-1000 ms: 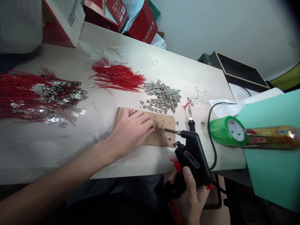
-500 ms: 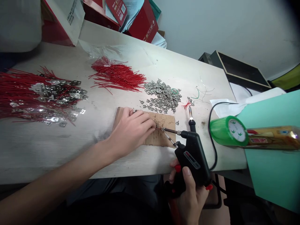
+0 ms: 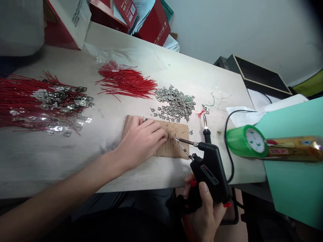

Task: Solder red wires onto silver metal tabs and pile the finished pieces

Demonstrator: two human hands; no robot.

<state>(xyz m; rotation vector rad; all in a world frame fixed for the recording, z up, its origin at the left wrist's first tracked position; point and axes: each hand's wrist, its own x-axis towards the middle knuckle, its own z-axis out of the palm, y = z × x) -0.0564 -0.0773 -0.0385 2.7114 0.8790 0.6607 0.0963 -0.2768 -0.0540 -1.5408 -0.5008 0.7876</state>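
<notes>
My left hand rests on a brown, spotted board, its fingers pressed together around a short red wire whose end shows past the fingertips. My right hand is wrapped around the handle of a black soldering gun with a red trigger. The gun's tip and its thin feed tube meet over the board, close to the wire's end. Whether a metal tab lies under the tip is too small to tell.
Beyond the board lie a heap of metal tabs and a bundle of red wires. Wired tabs are piled at left. A second iron, a cable and a green tape roll are at right. Red boxes stand behind.
The soldering gun and my right hand have shifted slightly to the right and down, the tip staying near the wire. My left hand has not visibly moved.
</notes>
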